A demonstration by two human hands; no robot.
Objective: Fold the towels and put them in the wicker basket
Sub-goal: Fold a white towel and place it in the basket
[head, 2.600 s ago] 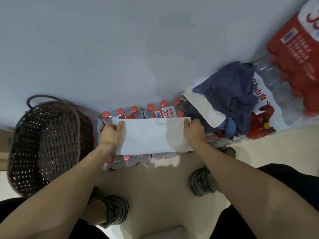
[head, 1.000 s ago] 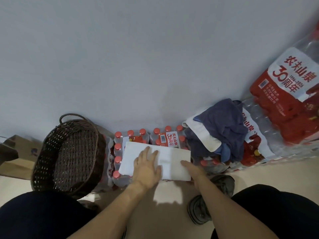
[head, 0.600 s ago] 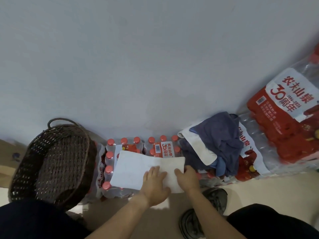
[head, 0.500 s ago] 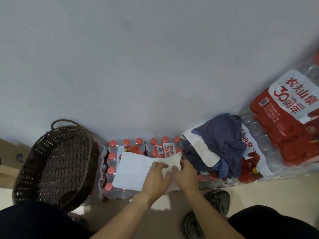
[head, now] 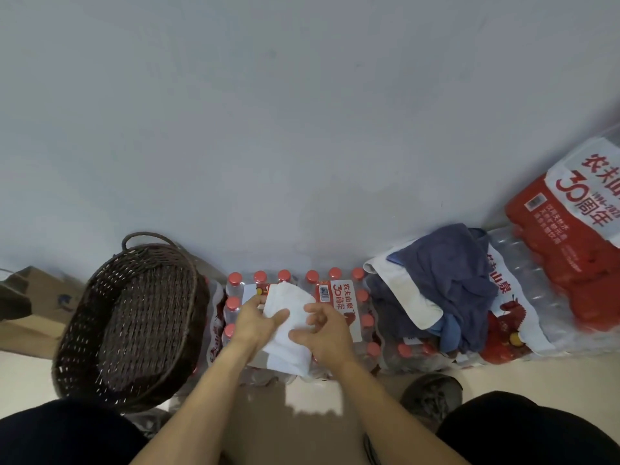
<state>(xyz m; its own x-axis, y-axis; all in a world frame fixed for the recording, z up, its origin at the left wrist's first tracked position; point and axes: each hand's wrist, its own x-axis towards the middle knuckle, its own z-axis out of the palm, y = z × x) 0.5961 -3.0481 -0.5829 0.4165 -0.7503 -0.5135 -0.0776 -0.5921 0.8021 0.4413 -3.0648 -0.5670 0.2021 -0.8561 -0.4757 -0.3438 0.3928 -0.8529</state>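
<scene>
White towel (head: 289,325) held by left hand (head: 256,322) and right hand (head: 323,332); one wicker basket (head: 134,322).

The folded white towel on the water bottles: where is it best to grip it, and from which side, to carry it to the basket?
Probably pinch the white towel at its near, thick folded end, coming from the person's side, with the left hand and right hand on its two long edges. It lies as a narrow strip on the bottle pack, so this keeps the layers together toward the wicker basket.

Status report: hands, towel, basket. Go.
Left hand and right hand both grip the folded white towel above the shrink-wrapped red-capped water bottles. Dark wicker basket empty, nothing blocking it. Heap of blue and white towels unfolded.
</scene>
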